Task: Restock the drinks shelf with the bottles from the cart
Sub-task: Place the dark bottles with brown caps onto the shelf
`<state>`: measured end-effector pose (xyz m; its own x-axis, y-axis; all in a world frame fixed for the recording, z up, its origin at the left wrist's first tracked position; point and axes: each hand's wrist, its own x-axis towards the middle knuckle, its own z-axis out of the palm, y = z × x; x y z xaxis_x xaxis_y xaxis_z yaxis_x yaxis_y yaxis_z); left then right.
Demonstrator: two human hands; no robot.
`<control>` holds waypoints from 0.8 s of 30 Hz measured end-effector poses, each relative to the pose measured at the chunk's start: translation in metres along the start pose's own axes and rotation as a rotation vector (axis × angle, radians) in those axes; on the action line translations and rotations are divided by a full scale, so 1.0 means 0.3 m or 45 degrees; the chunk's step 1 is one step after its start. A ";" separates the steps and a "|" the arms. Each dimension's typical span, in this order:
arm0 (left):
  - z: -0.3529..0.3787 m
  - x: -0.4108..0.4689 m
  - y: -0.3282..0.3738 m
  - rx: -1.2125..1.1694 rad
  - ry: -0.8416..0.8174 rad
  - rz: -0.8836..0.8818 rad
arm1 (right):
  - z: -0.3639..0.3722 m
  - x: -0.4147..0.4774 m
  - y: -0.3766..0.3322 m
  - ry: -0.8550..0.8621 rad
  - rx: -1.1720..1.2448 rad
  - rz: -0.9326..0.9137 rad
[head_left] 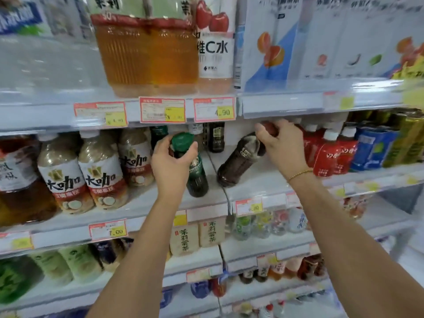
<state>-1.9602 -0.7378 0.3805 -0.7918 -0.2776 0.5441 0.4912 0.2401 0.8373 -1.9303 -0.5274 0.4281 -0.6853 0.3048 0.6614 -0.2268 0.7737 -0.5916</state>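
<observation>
Placing step: left hand [173, 162] fingers curl round the green-capped bottle [197, 180]. Right hand [283, 143] fingers clamp the tilted brown bottle [236, 164] at its 3 o'clock. Next, probably stand that one upright.

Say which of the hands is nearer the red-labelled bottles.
Right. The right hand grips the brown bottle beside the red-labelled bottles; the left hand grips the green-capped bottle farther left.

One dark green-capped bottle [197, 177] stands near upright on the shelf [259, 180]. Brown bottle [238, 161] just beside it, base down, leaning right (cap hidden).
</observation>
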 end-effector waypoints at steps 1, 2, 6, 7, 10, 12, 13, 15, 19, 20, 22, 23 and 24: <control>0.022 0.000 -0.004 0.004 0.020 -0.010 | 0.010 0.025 0.006 -0.005 0.038 -0.005; 0.042 0.001 -0.007 0.004 0.029 -0.022 | 0.025 0.048 0.012 -0.015 0.101 0.017; 0.117 0.001 -0.014 0.053 -0.039 -0.147 | 0.123 0.088 0.037 -0.116 0.409 0.193; 0.130 -0.003 -0.019 0.079 -0.076 -0.171 | 0.153 0.079 0.038 -0.160 0.483 0.214; 0.145 -0.040 -0.040 0.155 -0.138 -0.250 | 0.226 0.027 0.013 -0.272 0.672 0.213; 0.135 -0.069 -0.060 0.206 -0.173 -0.304 | 0.267 -0.006 -0.008 -0.319 0.729 0.183; 0.128 -0.080 -0.067 0.229 -0.186 -0.315 | 0.281 -0.018 -0.016 -0.331 0.754 0.171; 0.110 -0.081 -0.069 0.295 -0.202 -0.316 | 0.297 -0.031 -0.028 -0.315 0.800 0.183; 0.070 -0.073 -0.070 0.455 -0.323 -0.319 | 0.309 -0.050 0.003 -0.342 0.765 0.217; 0.061 -0.075 -0.081 0.498 -0.348 -0.334 | 0.320 -0.066 0.024 -0.393 0.700 0.227; 0.053 -0.077 -0.106 0.582 -0.365 -0.374 | 0.344 -0.103 0.067 -0.508 0.504 0.266; 0.051 -0.075 -0.115 0.612 -0.362 -0.390 | 0.356 -0.118 0.087 -0.545 0.421 0.267; 0.051 -0.070 -0.122 0.633 -0.355 -0.406 | 0.366 -0.122 0.106 -0.566 0.363 0.256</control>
<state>-1.9670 -0.7263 0.3376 -0.9682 -0.1704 0.1831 0.0434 0.6062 0.7942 -1.9883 -0.5750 0.3344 -0.9459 0.1201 0.3015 -0.1972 0.5250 -0.8279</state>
